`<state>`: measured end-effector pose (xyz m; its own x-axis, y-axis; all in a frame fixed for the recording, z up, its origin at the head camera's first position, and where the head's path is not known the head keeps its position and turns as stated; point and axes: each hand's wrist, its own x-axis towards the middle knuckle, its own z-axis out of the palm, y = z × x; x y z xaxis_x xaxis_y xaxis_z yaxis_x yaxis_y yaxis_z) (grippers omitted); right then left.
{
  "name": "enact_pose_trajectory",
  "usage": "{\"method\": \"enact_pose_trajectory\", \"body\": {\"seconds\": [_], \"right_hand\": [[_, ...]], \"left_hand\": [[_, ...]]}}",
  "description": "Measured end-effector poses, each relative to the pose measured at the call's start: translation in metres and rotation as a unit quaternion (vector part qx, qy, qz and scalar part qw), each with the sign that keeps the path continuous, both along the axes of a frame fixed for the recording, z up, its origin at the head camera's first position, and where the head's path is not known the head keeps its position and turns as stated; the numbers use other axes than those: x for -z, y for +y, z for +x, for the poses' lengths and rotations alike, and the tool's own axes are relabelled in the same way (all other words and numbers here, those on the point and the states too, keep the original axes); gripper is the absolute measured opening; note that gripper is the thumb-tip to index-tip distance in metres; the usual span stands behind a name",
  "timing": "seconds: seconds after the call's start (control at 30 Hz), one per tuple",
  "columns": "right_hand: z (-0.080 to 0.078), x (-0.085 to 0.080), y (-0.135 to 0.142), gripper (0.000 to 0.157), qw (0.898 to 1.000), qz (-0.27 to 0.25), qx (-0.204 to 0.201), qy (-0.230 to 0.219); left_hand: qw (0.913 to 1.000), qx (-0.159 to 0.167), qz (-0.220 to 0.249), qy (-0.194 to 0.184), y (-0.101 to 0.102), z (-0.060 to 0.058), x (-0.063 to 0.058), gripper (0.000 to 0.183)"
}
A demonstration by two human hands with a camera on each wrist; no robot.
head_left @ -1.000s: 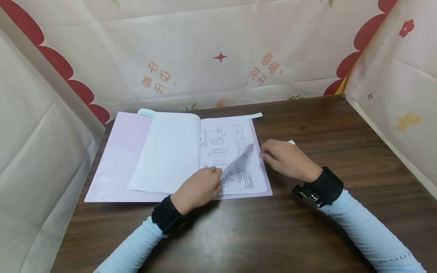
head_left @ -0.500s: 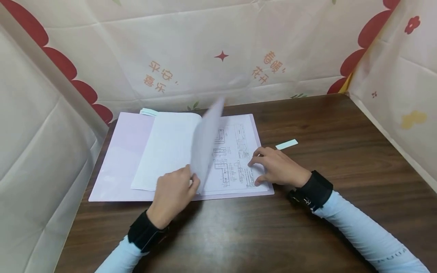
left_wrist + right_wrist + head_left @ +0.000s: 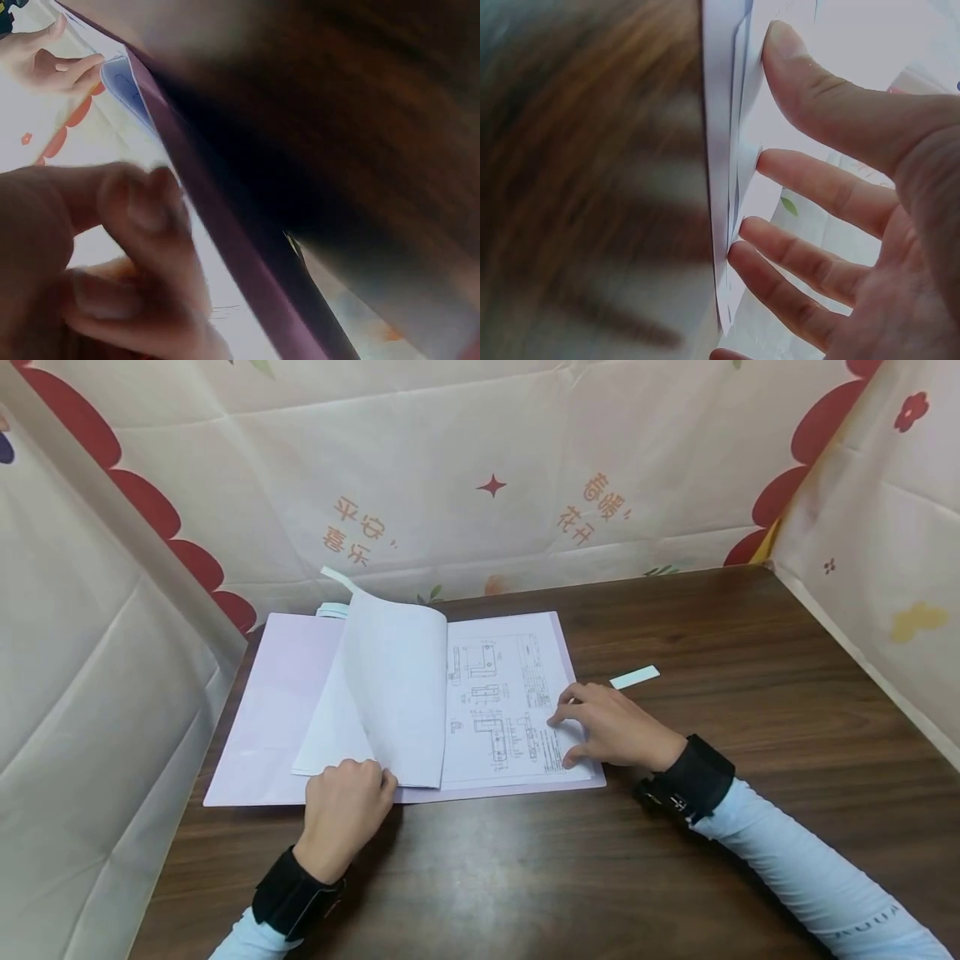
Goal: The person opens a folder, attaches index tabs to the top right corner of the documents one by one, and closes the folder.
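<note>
Turning a page seems to be the step now: the left hand [image 3: 347, 814] pinches the low edge of a white page [image 3: 405, 693], curved over the left part of the open purple folder [image 3: 258, 718] on the worktop [image 3: 480, 885]. The right hand [image 3: 611, 727], fingers spread, touches the drawing sheet [image 3: 498, 672]; next, the page likely needs laying flat.

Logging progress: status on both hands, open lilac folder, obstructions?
Left hand grips curved white paper page by lower edge. Right hand, spread, touches printed white drawing sheet. Lilac folder open beneath. Pale-green paper strip on brown wood table, off folder.
</note>
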<state>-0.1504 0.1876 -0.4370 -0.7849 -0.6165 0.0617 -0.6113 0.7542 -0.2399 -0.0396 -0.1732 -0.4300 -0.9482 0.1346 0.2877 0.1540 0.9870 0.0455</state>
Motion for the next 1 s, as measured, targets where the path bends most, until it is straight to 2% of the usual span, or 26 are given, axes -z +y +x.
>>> {"method": "enact_pose_trajectory", "body": {"seconds": [0.2,0.33,0.43,0.53,0.63,0.8,0.9,1.0], "right_hand": [[0.0,-0.001,0.001,0.059,1.0,0.002,0.0,0.001],[0.002,-0.003,0.001,0.059,1.0,0.007,0.001,0.001],[0.004,-0.005,0.001,0.059,1.0,0.016,-0.001,0.003],[0.005,-0.007,0.002,0.06,1.0,0.025,0.001,0.009],[0.006,-0.009,0.004,0.06,0.999,0.03,0.005,0.01],[0.002,-0.012,0.01,0.054,1.0,0.018,0.008,-0.006],[-0.011,-0.017,0.022,0.043,0.999,-0.027,0.038,-0.012],[-0.03,-0.028,0.041,0.033,0.991,-0.072,0.114,-0.023]], "left_hand": [[0.9988,0.026,-0.032,-0.025,0.011,-0.002,-0.009,0.052],[0.9975,0.06,-0.029,-0.02,0.029,-0.012,-0.02,0.048],[0.9945,0.098,-0.028,-0.024,0.046,-0.022,-0.028,0.04],[0.9883,0.142,-0.04,-0.04,0.063,-0.035,-0.033,0.032],[0.9792,0.18,-0.063,-0.069,0.079,-0.049,-0.035,0.035],[0.963,0.214,-0.098,-0.132,0.096,-0.067,-0.032,0.043],[0.9554,0.223,-0.101,-0.165,0.102,-0.072,-0.028,0.046],[0.9515,0.23,-0.101,-0.178,0.105,-0.073,-0.025,0.052]]}}
